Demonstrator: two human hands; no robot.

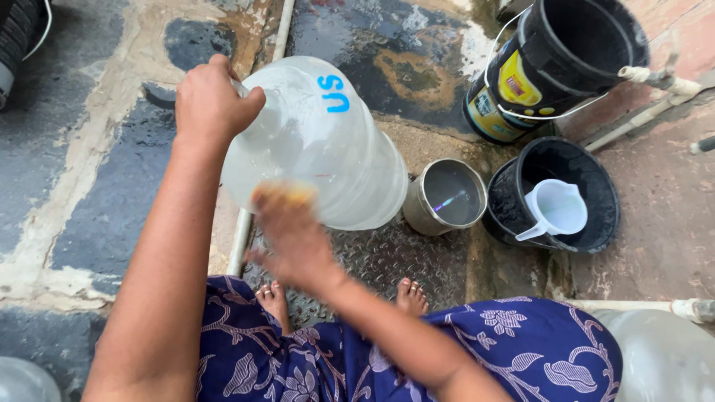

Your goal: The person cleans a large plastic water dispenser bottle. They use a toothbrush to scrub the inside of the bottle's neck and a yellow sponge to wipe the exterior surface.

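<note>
A large clear plastic water jug (328, 141) with blue letters lies tilted on its side over a metal tread plate (387, 257). My left hand (211, 100) grips the jug's neck at its upper left end. My right hand (292, 231), blurred, presses a yellow scrubber (285, 195) against the jug's lower side. My bare feet (412, 295) stand on the tread plate under the jug, and a blue flowered garment (477, 350) covers my knees.
A steel pot (445, 196) with water stands just right of the jug. Beside it a black bucket (506, 205) holds a white mug (555, 210). A black paint bucket (551, 59) lies tilted behind. White pipes (655, 108) run right; another clear jug (663, 357) sits bottom right.
</note>
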